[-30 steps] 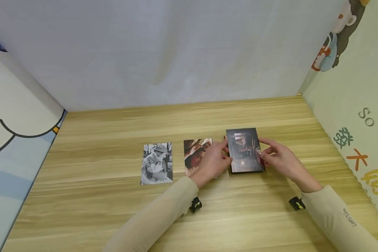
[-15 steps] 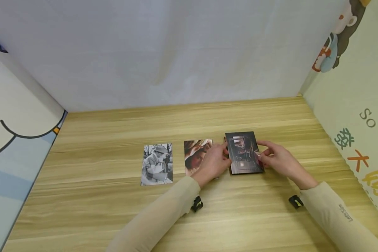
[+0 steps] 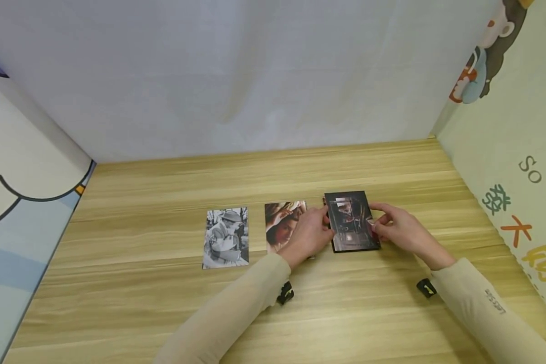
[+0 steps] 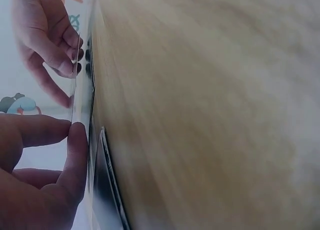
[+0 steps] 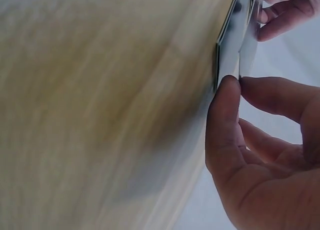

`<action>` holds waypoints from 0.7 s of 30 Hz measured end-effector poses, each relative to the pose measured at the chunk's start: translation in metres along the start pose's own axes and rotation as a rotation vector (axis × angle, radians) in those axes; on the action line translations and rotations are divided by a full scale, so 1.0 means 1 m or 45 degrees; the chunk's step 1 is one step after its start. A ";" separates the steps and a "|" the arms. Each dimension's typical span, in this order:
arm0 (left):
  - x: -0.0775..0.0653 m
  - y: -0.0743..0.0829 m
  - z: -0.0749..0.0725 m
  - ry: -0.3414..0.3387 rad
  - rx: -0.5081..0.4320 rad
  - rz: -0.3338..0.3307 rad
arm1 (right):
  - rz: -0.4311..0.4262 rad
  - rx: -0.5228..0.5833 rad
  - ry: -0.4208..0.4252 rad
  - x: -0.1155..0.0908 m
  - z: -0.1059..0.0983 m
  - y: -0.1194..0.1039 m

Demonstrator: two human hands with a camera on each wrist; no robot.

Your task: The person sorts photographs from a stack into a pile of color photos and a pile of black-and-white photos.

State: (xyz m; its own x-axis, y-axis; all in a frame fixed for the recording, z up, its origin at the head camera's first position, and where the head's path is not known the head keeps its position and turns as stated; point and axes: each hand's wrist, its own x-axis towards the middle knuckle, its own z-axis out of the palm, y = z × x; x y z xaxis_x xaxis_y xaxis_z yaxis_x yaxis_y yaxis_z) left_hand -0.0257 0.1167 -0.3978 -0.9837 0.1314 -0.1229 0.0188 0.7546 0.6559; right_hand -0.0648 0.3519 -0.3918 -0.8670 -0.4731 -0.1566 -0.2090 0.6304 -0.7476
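A dark photo card (image 3: pixel 351 222), glossy and held nearly flat, lies between my two hands in the head view. My left hand (image 3: pixel 310 231) pinches its left edge, and my right hand (image 3: pixel 402 232) pinches the right edge between thumb and finger. Both wrist views show the card edge-on as a thin sheet, close over another flat card (image 5: pixel 225 54) on the table. A second photo card (image 3: pixel 279 230), brownish with a face, lies partly hidden under my left hand and wrist. Farther left is a black-and-white photo card (image 3: pixel 226 237) of a person in a hat.
The cards are on a wood-grain table (image 3: pixel 141 212). A pale wall panel (image 3: pixel 255 91) rises behind it, and printed panels stand at left and right. Black wrist-camera pieces (image 3: pixel 285 293) show under the sleeves.
The dark card has come down slightly and toward me, its glare fading as it tilts. My right hand has shifted a little left with it; the left hand stays nearly in place.
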 end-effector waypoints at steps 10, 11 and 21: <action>0.002 -0.001 0.000 -0.009 0.068 0.032 | 0.003 -0.037 -0.003 0.004 0.001 0.003; 0.002 -0.001 0.000 -0.012 0.071 0.033 | 0.004 -0.042 -0.004 0.004 0.001 0.004; 0.004 0.000 -0.002 -0.031 0.106 0.053 | 0.014 -0.067 -0.013 0.005 0.000 0.002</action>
State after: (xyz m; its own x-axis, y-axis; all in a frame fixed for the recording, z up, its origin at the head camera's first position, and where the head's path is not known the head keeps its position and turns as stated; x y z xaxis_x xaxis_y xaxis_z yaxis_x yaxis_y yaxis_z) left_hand -0.0302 0.1159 -0.3974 -0.9771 0.1785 -0.1160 0.0750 0.7988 0.5969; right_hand -0.0693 0.3507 -0.3940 -0.8646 -0.4721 -0.1718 -0.2230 0.6671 -0.7108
